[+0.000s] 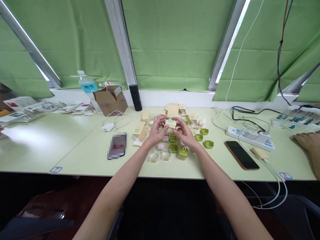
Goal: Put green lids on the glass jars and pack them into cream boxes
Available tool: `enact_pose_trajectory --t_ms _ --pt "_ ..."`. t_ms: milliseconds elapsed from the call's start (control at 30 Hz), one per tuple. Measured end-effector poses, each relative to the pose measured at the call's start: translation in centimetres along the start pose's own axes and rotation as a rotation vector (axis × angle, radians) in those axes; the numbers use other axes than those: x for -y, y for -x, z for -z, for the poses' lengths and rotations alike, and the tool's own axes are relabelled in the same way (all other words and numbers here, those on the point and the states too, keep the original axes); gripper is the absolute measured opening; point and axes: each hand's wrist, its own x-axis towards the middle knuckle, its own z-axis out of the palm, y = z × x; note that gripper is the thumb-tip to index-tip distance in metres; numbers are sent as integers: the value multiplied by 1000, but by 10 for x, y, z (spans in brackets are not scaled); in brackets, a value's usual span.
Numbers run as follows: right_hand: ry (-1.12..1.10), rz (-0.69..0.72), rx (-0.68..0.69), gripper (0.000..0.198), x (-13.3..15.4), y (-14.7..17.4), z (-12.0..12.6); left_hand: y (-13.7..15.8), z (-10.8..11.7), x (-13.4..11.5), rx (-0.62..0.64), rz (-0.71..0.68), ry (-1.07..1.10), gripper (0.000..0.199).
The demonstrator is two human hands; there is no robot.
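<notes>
Between my hands, above the table's middle, is a small cream cardboard box [171, 122] with a green-framed window. My left hand [158, 128] grips its left side and my right hand [184, 132] its right side, fingers on the edges. Below lie several green plastic cases [173, 148], pale pink pieces [160, 146] and two clear square containers [153, 155]. A clear container with a green lid and yellow loop [183, 152] stands near the front. More green cases [208, 144] lie to the right. Open cream cartons [140, 131] lie left of my hands and behind them.
A phone [242, 155], a power strip [250, 137] and white cables are on the right, where another person's hand [307, 140] rests. Leftward are a blurred-out phone [117, 146], a charger [108, 127] and a brown carton [111, 101]. A black cylinder [135, 97] stands behind.
</notes>
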Motion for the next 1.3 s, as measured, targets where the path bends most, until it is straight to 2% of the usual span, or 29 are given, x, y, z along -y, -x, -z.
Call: enact_pose_trajectory --t_ms 333,567,733,1100,1300 --pt "1 5 -13 50 0 0 -1 1 2 -1 32 1 -11 50" --pt "-31 -20 -63 40 -4 -1 -4 2 -5 4 -22 -19 -91 34" --pt "0 -14 -92 41 -5 -2 -6 2 -7 6 -39 -22 -129 24" --pt "-2 -11 -103 39 -8 -1 -8 -3 -11 5 -82 21 -91 19" --pt "17 -12 -113 39 -7 -1 -9 -2 -10 6 -78 -21 -86 19"
